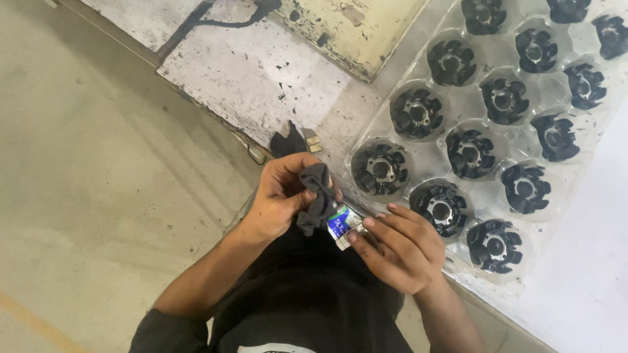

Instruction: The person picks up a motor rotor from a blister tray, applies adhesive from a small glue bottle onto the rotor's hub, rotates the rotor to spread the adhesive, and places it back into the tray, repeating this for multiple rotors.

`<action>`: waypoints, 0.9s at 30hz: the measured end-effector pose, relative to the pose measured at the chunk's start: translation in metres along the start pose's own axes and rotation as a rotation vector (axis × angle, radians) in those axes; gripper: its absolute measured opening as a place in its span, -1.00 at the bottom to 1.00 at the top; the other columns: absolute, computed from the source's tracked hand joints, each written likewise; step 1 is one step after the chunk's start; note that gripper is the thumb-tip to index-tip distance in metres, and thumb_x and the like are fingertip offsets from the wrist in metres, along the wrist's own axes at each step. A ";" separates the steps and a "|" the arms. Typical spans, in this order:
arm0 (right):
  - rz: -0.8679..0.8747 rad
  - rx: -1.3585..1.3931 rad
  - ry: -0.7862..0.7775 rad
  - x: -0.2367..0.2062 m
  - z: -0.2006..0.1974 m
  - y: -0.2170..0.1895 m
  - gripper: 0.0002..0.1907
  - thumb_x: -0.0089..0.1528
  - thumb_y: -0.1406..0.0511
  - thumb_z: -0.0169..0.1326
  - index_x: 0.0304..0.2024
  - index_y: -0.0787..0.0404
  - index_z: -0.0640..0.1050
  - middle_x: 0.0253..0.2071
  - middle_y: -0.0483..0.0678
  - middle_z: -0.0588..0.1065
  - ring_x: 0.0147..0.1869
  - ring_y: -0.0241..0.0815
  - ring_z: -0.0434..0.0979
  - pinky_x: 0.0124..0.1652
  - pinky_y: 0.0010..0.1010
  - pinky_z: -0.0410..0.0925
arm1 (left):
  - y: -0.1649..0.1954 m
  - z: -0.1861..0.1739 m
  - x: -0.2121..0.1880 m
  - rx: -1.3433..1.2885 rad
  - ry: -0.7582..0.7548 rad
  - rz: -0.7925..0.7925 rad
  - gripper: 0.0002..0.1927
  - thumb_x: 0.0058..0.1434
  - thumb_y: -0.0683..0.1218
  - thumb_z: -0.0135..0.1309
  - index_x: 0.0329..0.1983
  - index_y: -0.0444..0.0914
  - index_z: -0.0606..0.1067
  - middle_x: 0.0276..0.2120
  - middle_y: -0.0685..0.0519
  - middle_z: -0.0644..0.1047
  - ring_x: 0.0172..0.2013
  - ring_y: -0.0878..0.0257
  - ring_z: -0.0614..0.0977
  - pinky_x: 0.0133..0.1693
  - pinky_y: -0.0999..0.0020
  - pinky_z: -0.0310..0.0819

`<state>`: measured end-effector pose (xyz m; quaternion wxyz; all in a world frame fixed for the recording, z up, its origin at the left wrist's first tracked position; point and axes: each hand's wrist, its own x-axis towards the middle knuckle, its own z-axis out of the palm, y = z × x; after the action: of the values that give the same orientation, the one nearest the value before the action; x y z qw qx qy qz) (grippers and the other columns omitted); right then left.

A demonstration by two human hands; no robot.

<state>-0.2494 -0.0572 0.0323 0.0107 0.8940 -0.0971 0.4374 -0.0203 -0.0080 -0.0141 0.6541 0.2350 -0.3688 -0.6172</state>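
My left hand (278,196) is closed on a dark grey cloth (318,196), pressing it against the top of a small tube. My right hand (396,245) holds that small metal tube (343,225), which has a blue, green and white label, between its fingertips. Both hands meet over my lap, just in front of the table edge. Beside them lies a clear plastic tray (432,157) with round pockets, each holding a black toothed plastic part (381,170) with a metal centre.
The worn white tabletop (248,78) runs diagonally, with a cream metal block (347,26) and a black cable (222,19) at the top. A black scrap and small metal pieces (291,140) lie near the edge. Concrete floor (85,170) is at left.
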 end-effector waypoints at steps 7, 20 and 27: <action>-0.034 0.120 -0.008 -0.005 -0.007 0.015 -0.78 0.10 0.33 0.39 -0.23 0.09 0.64 -0.10 -0.02 0.52 -0.09 -0.04 0.60 -0.05 -0.13 0.57 | -0.005 0.011 0.002 0.036 -0.024 0.036 -0.72 0.33 -0.06 0.30 -0.08 -0.33 0.51 -0.19 -0.08 0.63 -0.13 0.17 0.67 -0.01 0.27 0.58; 1.265 1.907 0.171 -0.059 0.024 0.002 -0.47 0.15 0.32 0.39 0.08 0.49 0.54 -0.08 0.18 0.60 -0.10 0.02 0.67 -0.10 -0.20 0.57 | 0.021 0.033 0.012 0.643 -0.148 0.402 -0.68 -0.10 -0.37 0.00 -0.25 -0.28 0.50 -0.29 -0.07 0.64 -0.22 0.09 0.72 -0.12 0.28 0.62; 1.360 1.960 0.246 -0.087 0.045 0.000 -0.53 0.19 0.37 0.41 0.05 0.47 0.53 -0.06 0.15 0.59 -0.06 -0.05 0.65 -0.05 -0.23 0.54 | 0.017 0.038 0.012 0.886 -0.255 0.517 -0.64 -0.15 -0.44 0.06 -0.30 -0.24 0.55 -0.28 0.01 0.66 -0.21 0.08 0.72 -0.09 0.26 0.69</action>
<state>-0.2661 -0.0472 -0.0638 -0.8986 0.2397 -0.1737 0.3240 -0.0392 -0.0118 0.0246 0.5730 0.3135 -0.7167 -0.2444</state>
